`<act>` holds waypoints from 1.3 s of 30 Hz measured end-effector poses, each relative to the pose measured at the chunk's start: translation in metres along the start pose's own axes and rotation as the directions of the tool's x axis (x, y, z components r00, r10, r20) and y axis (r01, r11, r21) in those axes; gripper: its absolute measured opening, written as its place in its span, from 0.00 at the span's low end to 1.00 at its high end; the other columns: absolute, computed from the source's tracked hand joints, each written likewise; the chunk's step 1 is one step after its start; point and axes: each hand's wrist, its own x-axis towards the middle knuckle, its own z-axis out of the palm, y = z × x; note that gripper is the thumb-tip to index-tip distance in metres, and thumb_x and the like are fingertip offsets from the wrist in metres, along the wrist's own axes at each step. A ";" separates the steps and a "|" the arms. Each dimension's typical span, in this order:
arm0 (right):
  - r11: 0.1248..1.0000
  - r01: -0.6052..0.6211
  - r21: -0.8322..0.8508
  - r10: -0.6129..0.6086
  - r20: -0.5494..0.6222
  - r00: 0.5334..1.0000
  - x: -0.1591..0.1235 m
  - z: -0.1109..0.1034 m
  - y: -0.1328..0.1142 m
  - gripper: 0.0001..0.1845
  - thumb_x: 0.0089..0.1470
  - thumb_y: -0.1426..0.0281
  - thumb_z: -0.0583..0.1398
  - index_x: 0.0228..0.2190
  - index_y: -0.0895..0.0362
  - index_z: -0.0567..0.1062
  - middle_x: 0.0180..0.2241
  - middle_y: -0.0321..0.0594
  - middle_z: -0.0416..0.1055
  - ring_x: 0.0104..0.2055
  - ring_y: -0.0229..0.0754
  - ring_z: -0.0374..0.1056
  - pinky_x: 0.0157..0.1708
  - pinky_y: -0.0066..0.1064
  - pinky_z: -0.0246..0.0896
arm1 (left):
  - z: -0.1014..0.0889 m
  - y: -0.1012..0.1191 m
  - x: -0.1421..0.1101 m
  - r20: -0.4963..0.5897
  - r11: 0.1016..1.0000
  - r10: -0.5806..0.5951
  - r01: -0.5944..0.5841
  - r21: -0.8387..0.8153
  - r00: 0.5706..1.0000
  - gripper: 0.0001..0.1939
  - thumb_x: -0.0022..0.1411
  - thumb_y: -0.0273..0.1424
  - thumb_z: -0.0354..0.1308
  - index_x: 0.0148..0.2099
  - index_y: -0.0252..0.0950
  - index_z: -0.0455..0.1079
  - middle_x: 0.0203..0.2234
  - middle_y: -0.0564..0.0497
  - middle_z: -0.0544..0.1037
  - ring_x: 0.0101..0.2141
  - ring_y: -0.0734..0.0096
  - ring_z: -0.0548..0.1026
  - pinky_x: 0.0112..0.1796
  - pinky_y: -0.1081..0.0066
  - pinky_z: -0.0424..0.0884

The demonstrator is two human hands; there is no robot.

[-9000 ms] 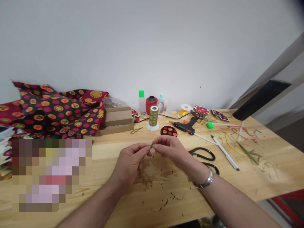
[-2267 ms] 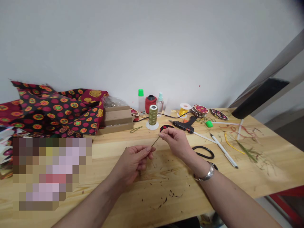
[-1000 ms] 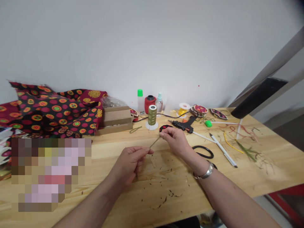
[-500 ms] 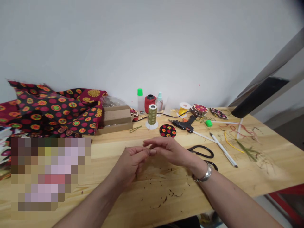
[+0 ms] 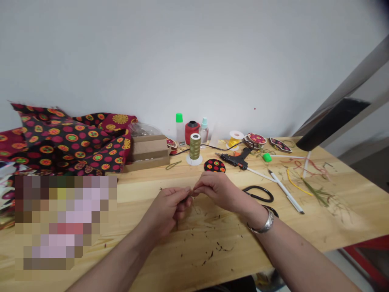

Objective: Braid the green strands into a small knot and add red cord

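Over the middle of the wooden table (image 5: 146, 251), my left hand (image 5: 170, 207) and my right hand (image 5: 217, 190) meet fingertip to fingertip. Both are closed in a pinch. Whatever lies between the fingers is too small and hidden to make out; a thin dark strand seems to hang below my left hand. Just beyond my right hand is a round piece covered in flowered black fabric (image 5: 214, 165), its near edge hidden by the knuckles. Black-handled scissors (image 5: 258, 194) lie partly under my right wrist, which wears a silver bracelet (image 5: 266, 221).
Behind the hands stand an olive thread spool (image 5: 195, 148), a red thread cone (image 5: 192, 133) and small bottles. A black glue gun (image 5: 238, 159), white pen (image 5: 285, 192) and loose threads lie right. Patterned fabric (image 5: 69, 138) and a cardboard box (image 5: 148, 152) are left.
My right hand's fingers have curled in from a flatter, stretched pose to a pinch at the left fingertips. The left fingers have shifted slightly; the table items have stayed put.
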 end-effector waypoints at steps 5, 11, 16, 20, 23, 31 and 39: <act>1.000 -0.008 -0.019 0.008 -0.017 1.000 0.001 -0.002 0.001 0.09 0.52 0.78 0.54 0.26 0.60 0.73 0.26 0.37 0.69 0.29 0.33 0.64 0.31 0.24 0.58 | 0.000 -0.001 0.003 0.027 0.999 0.034 -0.034 0.003 0.999 0.11 0.48 0.33 0.62 0.27 0.28 0.73 0.18 0.55 0.64 0.17 0.87 0.53 0.16 0.81 0.43; 0.999 -0.030 0.032 0.032 -0.059 0.998 0.002 -0.001 -0.002 0.08 0.50 0.79 0.55 0.25 0.59 0.73 0.25 0.36 0.69 0.28 0.32 0.64 0.30 0.23 0.58 | 0.000 0.001 0.001 0.003 0.999 0.022 -0.022 0.040 1.000 0.11 0.45 0.33 0.64 0.28 0.29 0.74 0.16 0.54 0.67 0.16 0.86 0.54 0.16 0.81 0.44; 0.995 -0.082 0.057 0.086 -0.080 0.993 0.002 0.000 -0.002 0.08 0.50 0.77 0.56 0.25 0.59 0.74 0.25 0.37 0.70 0.28 0.33 0.65 0.29 0.23 0.58 | 0.003 0.005 0.001 -0.052 0.999 0.029 -0.027 0.031 0.998 0.10 0.41 0.33 0.66 0.26 0.30 0.74 0.15 0.55 0.68 0.14 0.87 0.52 0.15 0.81 0.43; 0.988 -0.130 0.089 0.138 -0.094 0.986 0.003 -0.001 0.002 0.07 0.50 0.73 0.56 0.26 0.59 0.75 0.25 0.37 0.71 0.28 0.34 0.65 0.29 0.24 0.58 | 0.001 0.005 0.001 -0.073 0.999 0.033 -0.034 -0.016 0.997 0.10 0.41 0.31 0.66 0.26 0.29 0.74 0.16 0.54 0.69 0.14 0.89 0.51 0.14 0.82 0.42; 0.981 -0.159 0.114 0.170 -0.089 0.981 0.003 -0.001 0.005 0.07 0.50 0.72 0.56 0.26 0.59 0.75 0.24 0.37 0.71 0.27 0.34 0.64 0.29 0.24 0.57 | -0.001 0.005 0.000 -0.079 0.997 0.033 -0.039 -0.069 0.996 0.09 0.42 0.30 0.66 0.28 0.29 0.74 0.18 0.52 0.71 0.14 0.90 0.50 0.14 0.83 0.42; 0.943 -0.292 0.163 0.295 0.007 0.956 0.002 0.002 0.004 0.09 0.49 0.71 0.56 0.24 0.60 0.75 0.21 0.36 0.70 0.23 0.32 0.61 0.24 0.23 0.54 | 0.000 0.009 0.000 -0.154 0.970 0.102 -0.133 -0.206 0.983 0.08 0.41 0.26 0.66 0.29 0.29 0.75 0.26 0.48 0.75 0.20 0.84 0.64 0.16 0.82 0.55; 0.891 -0.364 0.271 0.344 0.122 0.931 0.002 0.008 -0.005 0.12 0.49 0.69 0.55 0.18 0.61 0.71 0.16 0.32 0.63 0.19 0.30 0.55 0.20 0.22 0.50 | 0.000 0.006 0.004 -0.078 0.956 0.148 -0.163 -0.244 0.986 0.09 0.47 0.26 0.62 0.34 0.30 0.76 0.27 0.47 0.77 0.32 0.72 0.72 0.34 0.75 0.66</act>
